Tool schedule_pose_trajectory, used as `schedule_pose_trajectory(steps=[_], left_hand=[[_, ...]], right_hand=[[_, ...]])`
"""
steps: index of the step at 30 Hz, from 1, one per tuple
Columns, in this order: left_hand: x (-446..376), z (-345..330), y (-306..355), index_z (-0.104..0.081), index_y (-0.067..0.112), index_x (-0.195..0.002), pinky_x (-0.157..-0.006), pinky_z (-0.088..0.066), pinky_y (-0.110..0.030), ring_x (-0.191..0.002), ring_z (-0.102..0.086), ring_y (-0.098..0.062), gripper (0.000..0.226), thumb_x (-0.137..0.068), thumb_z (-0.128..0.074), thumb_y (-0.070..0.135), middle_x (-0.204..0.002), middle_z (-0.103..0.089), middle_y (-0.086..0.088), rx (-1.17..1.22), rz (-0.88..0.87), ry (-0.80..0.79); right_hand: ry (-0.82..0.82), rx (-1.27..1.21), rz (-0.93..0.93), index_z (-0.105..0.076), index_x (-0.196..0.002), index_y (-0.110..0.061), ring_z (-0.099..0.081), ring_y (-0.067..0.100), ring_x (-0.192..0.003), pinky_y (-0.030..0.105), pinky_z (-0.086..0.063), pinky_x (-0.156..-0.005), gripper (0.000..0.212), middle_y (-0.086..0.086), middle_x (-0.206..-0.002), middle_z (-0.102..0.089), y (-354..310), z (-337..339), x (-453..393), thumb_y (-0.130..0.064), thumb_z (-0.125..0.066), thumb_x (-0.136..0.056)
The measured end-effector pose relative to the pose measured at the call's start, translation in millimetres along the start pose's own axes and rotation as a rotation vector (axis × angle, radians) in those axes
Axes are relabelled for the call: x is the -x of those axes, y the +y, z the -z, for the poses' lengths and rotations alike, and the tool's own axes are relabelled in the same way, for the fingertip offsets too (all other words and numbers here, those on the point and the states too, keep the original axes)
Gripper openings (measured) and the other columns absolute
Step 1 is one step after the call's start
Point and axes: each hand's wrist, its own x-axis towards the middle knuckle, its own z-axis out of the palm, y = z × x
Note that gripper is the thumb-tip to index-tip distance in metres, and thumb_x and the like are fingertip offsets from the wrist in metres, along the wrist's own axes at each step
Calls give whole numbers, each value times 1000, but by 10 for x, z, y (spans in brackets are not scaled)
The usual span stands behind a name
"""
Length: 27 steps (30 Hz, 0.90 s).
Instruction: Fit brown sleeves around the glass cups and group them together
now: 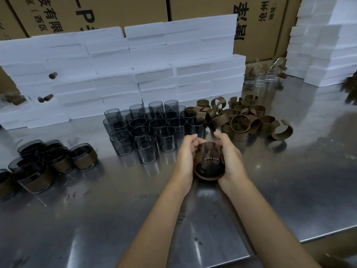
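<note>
- Far left of the held cup, on the steel table: a cluster of sleeved cups, dark smoky glass, each banded low with a brown wrap, packed close together.
- Behind that cluster: a low wall of white foam blocks, with printed cardboard cartons stacked behind it.
- Just left of and beyond the held cup: a tight block of bare glass cups, grey-tinted, straight-sided, standing upright in rows.
- Left hand: fingers curled round the left side of the held cup, thumb over its far rim.
- Held cup: lifted just above the table, tipped with the open mouth toward the camera; dark see-through glass with a brown sleeve wrapped round its near end.
- Right hand: fingers curled round the right side of the same cup, pressing on the sleeve.
- Right of and beyond the held cup: a loose heap of brown sleeves, curled open bands, some lying flat, some on edge.
- Far right and behind: a few clear glass cups and more stacked foam.
</note>
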Motion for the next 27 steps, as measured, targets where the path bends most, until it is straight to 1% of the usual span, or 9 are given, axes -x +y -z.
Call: schedule_pose_trajectory(steps=[3,6,10,15,20,23,25,26,27], left_hand=[[-27,-3,3,-50,17,-55,-60,-43,-28,-54,-48,-13,54,-106,-41,34,-57,-50,-2,-7,-42,138],[-20,-14,-32,-41,23,-45,-50,-37,-23,-45,-38,-10,60,-104,-48,32,-48,-37,5,-14,-61,195],[-10,-9,-50,-35,23,-45,-41,-34,-16,-38,-33,-6,62,-103,-53,34,-44,-31,8,1,-50,189],[3,-14,-44,-34,20,-54,-44,-36,-19,-40,-36,-6,55,-101,-57,40,-49,-31,7,24,12,191],[-29,-16,-47,-34,24,-41,-41,-33,-17,-37,-30,-6,66,-103,-53,35,-43,-28,7,-10,-44,189],[-77,5,-38,-52,22,-48,-54,-42,-21,-45,-47,-7,57,-101,-55,42,-49,-48,5,26,-46,126],[-74,0,-40,-69,20,-72,-77,-53,-31,-70,-66,-15,39,-92,-63,54,-74,-68,-2,25,-7,5],[-65,-5,-58,-71,23,-86,-89,-53,-36,-87,-70,-18,38,-82,-69,60,-91,-72,-3,-28,6,-46],[-61,-1,-82,-70,28,-98,-98,-53,-37,-100,-69,-17,46,-72,-74,65,-107,-72,0,-128,0,-83]], right_hand=[[-27,90,7,-69,-86,-13,-69,22,-68,27,-56,-61,21,10,-76,-70,35,-15,8,-34,-73,-87],[-38,159,3,-67,-77,-16,-69,24,-66,26,-55,-56,24,8,-71,-69,52,-19,9,-37,-74,-85],[-52,163,-17,-63,-77,-15,-65,27,-67,29,-55,-57,27,12,-73,-63,31,-22,20,-38,-76,-84],[-63,178,-20,-63,-82,-13,-64,27,-63,30,-55,-55,27,13,-70,-62,31,-19,38,-36,-77,-86],[-50,167,1,-57,-76,-16,-59,23,-58,27,-51,-54,30,5,-61,-55,49,-20,34,-35,-78,-85],[44,112,86,-58,-68,-11,-53,16,-52,22,-45,-50,36,-1,-56,-52,35,-34,15,-36,-77,-87],[162,135,206,-64,-58,-7,-57,13,-54,20,-45,-52,50,-1,-57,-58,-5,-10,-32,-42,-70,-94],[213,138,266,-63,-51,-12,-58,9,-51,19,-46,-52,58,-5,-53,-59,-30,18,-55,-46,-65,-97],[252,132,312,-60,-47,-16,-57,5,-48,19,-47,-53,64,-8,-50,-58,-55,52,-72,-51,-58,-100]])
